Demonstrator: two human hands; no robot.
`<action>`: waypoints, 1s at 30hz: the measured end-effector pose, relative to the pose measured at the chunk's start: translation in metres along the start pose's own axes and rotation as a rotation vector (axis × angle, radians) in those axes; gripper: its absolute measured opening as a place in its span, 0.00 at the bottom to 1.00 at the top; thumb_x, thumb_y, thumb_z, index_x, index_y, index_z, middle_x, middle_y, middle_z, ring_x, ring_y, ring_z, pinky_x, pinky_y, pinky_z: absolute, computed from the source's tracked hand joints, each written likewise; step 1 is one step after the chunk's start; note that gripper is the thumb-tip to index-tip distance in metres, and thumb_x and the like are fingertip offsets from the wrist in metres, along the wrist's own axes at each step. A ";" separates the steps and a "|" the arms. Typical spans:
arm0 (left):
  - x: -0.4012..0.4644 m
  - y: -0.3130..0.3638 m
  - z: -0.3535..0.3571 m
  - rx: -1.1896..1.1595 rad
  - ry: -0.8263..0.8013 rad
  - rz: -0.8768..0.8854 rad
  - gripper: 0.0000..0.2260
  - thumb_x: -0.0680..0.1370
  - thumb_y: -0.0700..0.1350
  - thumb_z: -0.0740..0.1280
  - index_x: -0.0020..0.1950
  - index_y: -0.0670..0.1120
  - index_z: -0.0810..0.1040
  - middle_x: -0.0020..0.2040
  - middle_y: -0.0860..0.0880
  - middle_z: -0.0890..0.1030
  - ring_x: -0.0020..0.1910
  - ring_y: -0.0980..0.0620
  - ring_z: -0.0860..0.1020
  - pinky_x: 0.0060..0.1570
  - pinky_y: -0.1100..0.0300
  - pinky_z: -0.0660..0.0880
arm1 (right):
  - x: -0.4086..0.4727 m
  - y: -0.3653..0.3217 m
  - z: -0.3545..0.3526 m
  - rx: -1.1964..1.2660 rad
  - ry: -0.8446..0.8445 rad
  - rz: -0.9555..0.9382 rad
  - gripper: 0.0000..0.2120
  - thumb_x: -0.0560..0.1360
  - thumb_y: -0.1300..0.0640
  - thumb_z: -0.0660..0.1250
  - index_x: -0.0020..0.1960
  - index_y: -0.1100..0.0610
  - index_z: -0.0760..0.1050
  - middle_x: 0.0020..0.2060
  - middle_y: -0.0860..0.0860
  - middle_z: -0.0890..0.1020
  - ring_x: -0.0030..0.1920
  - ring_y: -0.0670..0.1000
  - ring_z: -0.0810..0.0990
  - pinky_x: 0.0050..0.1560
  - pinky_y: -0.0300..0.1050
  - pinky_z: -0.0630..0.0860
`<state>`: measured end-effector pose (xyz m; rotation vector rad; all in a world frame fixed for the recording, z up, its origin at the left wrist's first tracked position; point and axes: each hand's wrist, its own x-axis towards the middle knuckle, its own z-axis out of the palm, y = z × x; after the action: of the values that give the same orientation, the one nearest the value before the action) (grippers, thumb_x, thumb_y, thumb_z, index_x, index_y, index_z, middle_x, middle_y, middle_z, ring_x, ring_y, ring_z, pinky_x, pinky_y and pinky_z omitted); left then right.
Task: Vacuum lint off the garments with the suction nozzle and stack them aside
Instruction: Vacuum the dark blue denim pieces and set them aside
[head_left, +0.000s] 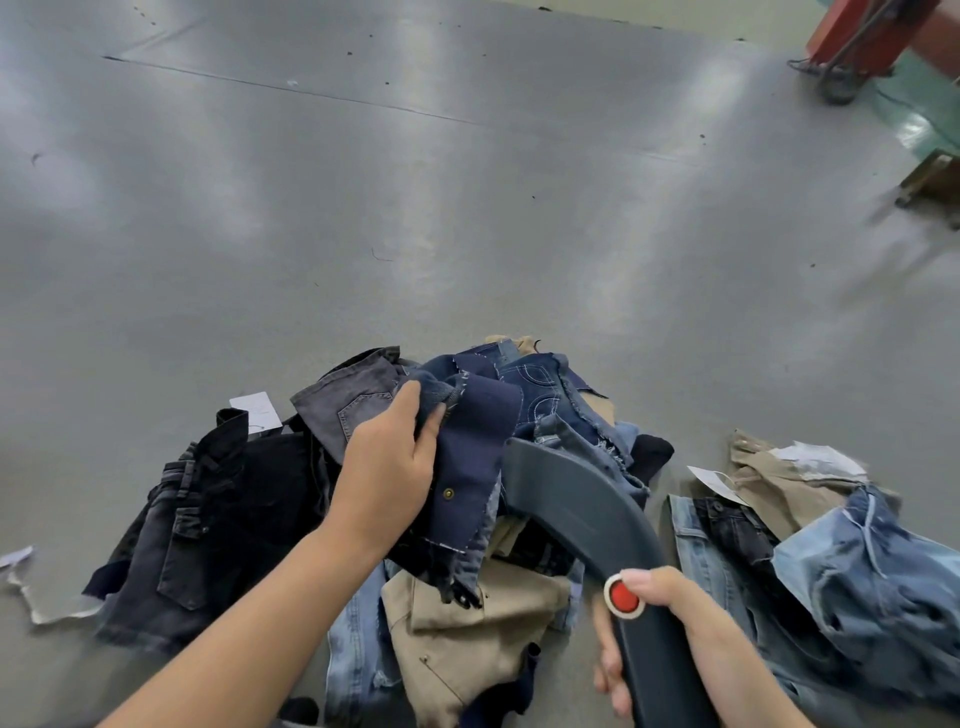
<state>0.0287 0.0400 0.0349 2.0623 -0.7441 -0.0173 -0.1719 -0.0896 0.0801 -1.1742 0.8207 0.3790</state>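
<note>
A heap of garments (218, 525) in black, grey, navy, blue denim and tan lies on the grey table (467, 218) at the near edge. My left hand (387, 462) grips a navy fabric piece (475, 447) lifted off the heap's top. My right hand (644, 623) holds the dark grey suction nozzle (576, 499) by its handle, thumb beside the red button (623, 596). The nozzle's mouth points at the navy piece and lies right next to its edge. A smaller stack of light denim and tan garments (831, 561) sits to the right.
White paper tags (257, 410) lie beside the heap, and a pale scrap (36, 592) lies at the left edge. A red machine base with cables (862, 47) and a wooden stool (935, 182) stand beyond the table's far right corner.
</note>
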 end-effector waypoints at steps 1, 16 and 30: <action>0.000 0.000 0.000 -0.015 -0.006 -0.014 0.08 0.81 0.45 0.61 0.48 0.41 0.73 0.31 0.46 0.76 0.30 0.48 0.73 0.34 0.50 0.70 | 0.002 -0.001 0.000 0.044 0.021 -0.043 0.23 0.76 0.66 0.57 0.22 0.66 0.69 0.15 0.62 0.71 0.13 0.57 0.71 0.13 0.36 0.65; 0.002 0.010 0.005 -0.974 -0.210 -0.934 0.12 0.74 0.29 0.65 0.56 0.37 0.78 0.42 0.41 0.85 0.35 0.48 0.84 0.31 0.59 0.80 | -0.004 0.000 -0.003 0.085 0.189 -0.370 0.27 0.51 0.51 0.71 0.42 0.70 0.71 0.24 0.68 0.73 0.22 0.62 0.74 0.22 0.45 0.72; 0.001 0.016 0.010 -1.077 0.040 -1.038 0.13 0.77 0.28 0.60 0.61 0.34 0.71 0.43 0.39 0.80 0.32 0.47 0.80 0.25 0.62 0.76 | -0.003 0.011 0.029 -0.785 0.420 -0.366 0.38 0.73 0.44 0.65 0.62 0.25 0.36 0.49 0.34 0.76 0.46 0.36 0.76 0.46 0.16 0.64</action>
<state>0.0186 0.0251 0.0414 1.1638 0.4056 -0.7734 -0.1702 -0.0583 0.0792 -2.1520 0.8091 0.1423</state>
